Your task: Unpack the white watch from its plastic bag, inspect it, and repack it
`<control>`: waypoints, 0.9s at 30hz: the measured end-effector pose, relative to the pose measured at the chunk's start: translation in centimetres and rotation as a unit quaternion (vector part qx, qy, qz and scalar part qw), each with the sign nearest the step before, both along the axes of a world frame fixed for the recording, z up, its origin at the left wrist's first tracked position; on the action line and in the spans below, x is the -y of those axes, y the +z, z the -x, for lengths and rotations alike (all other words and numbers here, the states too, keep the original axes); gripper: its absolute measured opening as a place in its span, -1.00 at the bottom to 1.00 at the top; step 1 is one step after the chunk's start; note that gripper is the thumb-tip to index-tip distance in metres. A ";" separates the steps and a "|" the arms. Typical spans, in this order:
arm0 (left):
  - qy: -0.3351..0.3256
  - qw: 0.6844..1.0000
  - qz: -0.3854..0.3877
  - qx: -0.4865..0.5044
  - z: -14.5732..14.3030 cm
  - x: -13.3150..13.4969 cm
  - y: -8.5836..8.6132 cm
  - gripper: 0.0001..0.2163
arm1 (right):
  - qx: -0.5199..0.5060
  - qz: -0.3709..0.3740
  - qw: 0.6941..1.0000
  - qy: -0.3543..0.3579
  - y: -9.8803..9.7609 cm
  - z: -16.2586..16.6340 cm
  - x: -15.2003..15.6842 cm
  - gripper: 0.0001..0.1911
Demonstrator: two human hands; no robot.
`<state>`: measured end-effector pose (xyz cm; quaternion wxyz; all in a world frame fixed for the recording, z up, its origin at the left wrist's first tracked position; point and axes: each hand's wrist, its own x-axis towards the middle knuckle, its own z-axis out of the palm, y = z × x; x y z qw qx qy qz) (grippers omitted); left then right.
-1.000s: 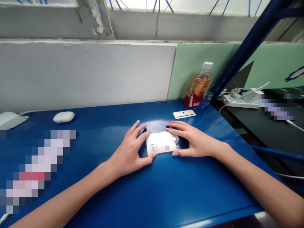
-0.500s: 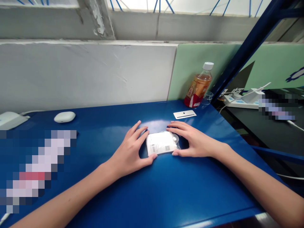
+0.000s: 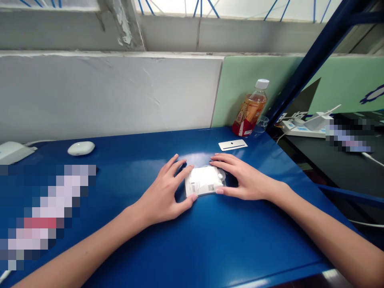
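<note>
A small white packet in clear plastic, with a barcode label, lies flat on the blue table. My left hand grips its left edge, thumb at the near corner and fingers curved over the far corner. My right hand grips the right edge the same way, thumb along the near side and fingers reaching over the top. The packet stays on the table surface between both hands.
A bottle of amber drink stands at the back right, with a white card lying in front of it. A white oval case and a white device lie at the back left. A blue shelf post and a power strip are to the right.
The packet has turned very slightly between my hands and my fingers have closed in a little. Both arms otherwise stay where they were.
</note>
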<state>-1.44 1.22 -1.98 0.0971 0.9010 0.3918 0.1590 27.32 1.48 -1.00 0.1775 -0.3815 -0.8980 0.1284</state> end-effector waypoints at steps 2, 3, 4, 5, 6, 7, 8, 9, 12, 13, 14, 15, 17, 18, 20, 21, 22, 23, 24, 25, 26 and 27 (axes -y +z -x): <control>-0.003 1.000 0.000 0.000 0.0 0.0 0.0 -0.39 | -0.010 -0.012 1.000 -0.003 -0.1 0.1 0.1 -0.33; -0.003 1.000 0.000 0.002 0.1 0.0 -0.1 -0.39 | -0.017 -0.018 1.000 -0.003 -0.2 0.2 0.1 -0.37; -0.004 1.000 0.002 0.004 0.1 0.0 -0.1 -0.40 | -0.023 -0.025 0.999 -0.003 -0.2 0.2 0.1 -0.40; -0.005 1.000 0.003 0.006 0.1 0.0 -0.1 -0.41 | -0.029 -0.032 0.999 -0.004 -0.2 0.3 0.1 -0.44; -0.006 1.000 0.005 0.007 0.1 -0.1 -0.1 -0.42 | -0.035 -0.039 0.999 -0.004 -0.2 0.3 0.1 -0.47; -0.006 1.000 0.007 0.009 0.1 -0.1 -0.1 -0.43 | -0.040 -0.045 0.998 -0.005 -0.2 0.3 0.2 -0.50; -0.006 1.000 0.008 0.010 0.1 -0.1 -0.1 -0.43 | -0.044 -0.051 0.998 -0.008 -0.1 0.4 0.1 -0.53; -0.005 1.000 0.010 0.011 0.0 -0.1 -0.1 -0.43 | -0.046 -0.057 0.997 -0.013 0.0 0.4 0.1 -0.57; -0.006 1.000 0.015 0.021 0.0 -0.2 -0.1 -0.43 | -0.035 -0.065 0.997 -0.039 0.1 0.4 0.2 -0.66; -0.007 1.000 0.016 0.026 0.0 -0.2 -0.1 -0.43 | -0.027 -0.061 0.997 -0.046 0.1 0.5 0.3 -0.67; -0.007 0.999 0.018 0.030 0.0 -0.3 -0.1 -0.44 | -0.019 -0.057 0.997 -0.049 0.1 0.5 0.3 -0.67; -0.007 0.999 0.019 0.033 0.0 -0.3 -0.1 -0.44 | -0.011 -0.054 0.997 -0.049 0.0 0.6 0.4 -0.66; -0.007 0.999 0.021 0.037 -0.1 -0.3 -0.1 -0.44 | 0.001 -0.054 0.998 -0.045 -0.3 0.8 0.6 -0.64; -0.007 0.999 0.022 0.039 -0.1 -0.3 -0.1 -0.44 | 0.007 -0.057 0.997 -0.045 -0.4 0.9 0.6 -0.63; -0.009 0.999 0.023 0.041 -0.1 -0.3 -0.1 -0.44 | 0.014 -0.060 0.997 -0.044 -0.6 1.1 0.8 -0.61; -0.010 0.999 0.023 0.042 -0.1 -0.3 -0.1 -0.44 | 0.017 -0.059 0.997 -0.045 -0.6 1.1 0.8 -0.61; -0.011 0.999 0.025 0.041 -0.1 -0.3 -0.2 -0.44 | 0.018 -0.057 0.997 -0.047 -0.7 1.2 0.9 -0.61; -0.012 0.999 0.026 0.040 0.0 -0.3 -0.2 -0.43 | 0.018 -0.054 0.997 -0.050 -0.7 1.3 1.0 -0.61; -0.013 0.999 0.027 0.040 0.0 -0.4 -0.2 -0.43 | 0.015 -0.050 0.997 -0.054 -0.6 1.3 1.0 -0.61; -0.013 0.999 0.028 0.039 0.0 -0.4 -0.2 -0.43 | 0.009 -0.046 0.997 -0.059 -0.6 1.4 1.1 -0.61; -0.013 0.999 0.029 0.040 0.0 -0.4 -0.2 -0.43 | 0.001 -0.041 0.997 -0.064 -0.6 1.4 1.1 -0.61; -0.013 0.999 0.030 0.041 0.0 -0.4 -0.2 -0.43 | -0.008 -0.037 0.997 -0.070 -0.5 1.5 1.2 -0.61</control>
